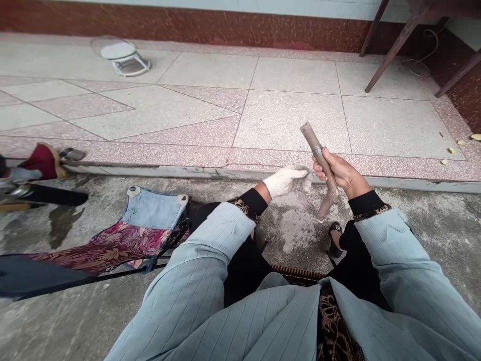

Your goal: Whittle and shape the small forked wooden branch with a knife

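My right hand (343, 173) is bare and closed around a crooked wooden stick (309, 136). The stick tilts, its cut upper end pointing up and left, with wire (316, 151) wound around it just above my fingers. Below my grip it bends at a knot toward the ground. My left hand (281, 182) wears a white knitted glove and is just left of the stick. Its fingers are curled together around a greyish, crumpled patch (305, 181), and I cannot tell whether that is soiled glove fingertips or a separate thing.
Beyond my hands runs a raised tiled step (291, 120). A small white stool (126, 56) stands on it, and dark table legs (393, 52) at the right. On my left is a fabric folding chair (131, 235). Another person's red shoe (43, 161) shows at the far left.
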`<act>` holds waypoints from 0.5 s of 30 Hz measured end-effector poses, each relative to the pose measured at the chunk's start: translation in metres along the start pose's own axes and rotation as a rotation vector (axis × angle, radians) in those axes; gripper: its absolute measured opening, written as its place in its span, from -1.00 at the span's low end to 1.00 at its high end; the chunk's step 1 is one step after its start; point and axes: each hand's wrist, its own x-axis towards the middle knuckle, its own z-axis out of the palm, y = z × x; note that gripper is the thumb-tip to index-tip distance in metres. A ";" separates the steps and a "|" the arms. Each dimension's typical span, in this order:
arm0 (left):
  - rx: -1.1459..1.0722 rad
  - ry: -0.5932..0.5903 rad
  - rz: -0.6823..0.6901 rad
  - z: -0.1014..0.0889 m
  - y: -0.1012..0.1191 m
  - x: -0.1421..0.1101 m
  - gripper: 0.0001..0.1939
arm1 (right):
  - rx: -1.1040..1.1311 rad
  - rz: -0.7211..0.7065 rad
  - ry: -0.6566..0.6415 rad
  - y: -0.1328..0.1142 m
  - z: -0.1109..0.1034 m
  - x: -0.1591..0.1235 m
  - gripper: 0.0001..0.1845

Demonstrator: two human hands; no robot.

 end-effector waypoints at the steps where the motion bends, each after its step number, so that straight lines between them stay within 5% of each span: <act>1: -0.012 0.000 0.009 -0.001 -0.001 0.000 -0.73 | 0.009 0.012 -0.005 0.000 -0.002 0.000 -0.54; 10: 0.245 -0.172 0.017 -0.001 0.011 -0.005 -0.74 | 0.110 0.147 -0.151 -0.002 -0.006 -0.003 -0.51; 13: 0.391 -0.087 0.170 -0.002 0.017 -0.002 -0.82 | 0.116 0.132 -0.191 -0.002 -0.001 -0.004 -0.50; 15: 0.296 0.034 0.264 -0.003 0.019 -0.001 -0.84 | 0.127 0.086 -0.191 -0.004 -0.001 -0.004 -0.49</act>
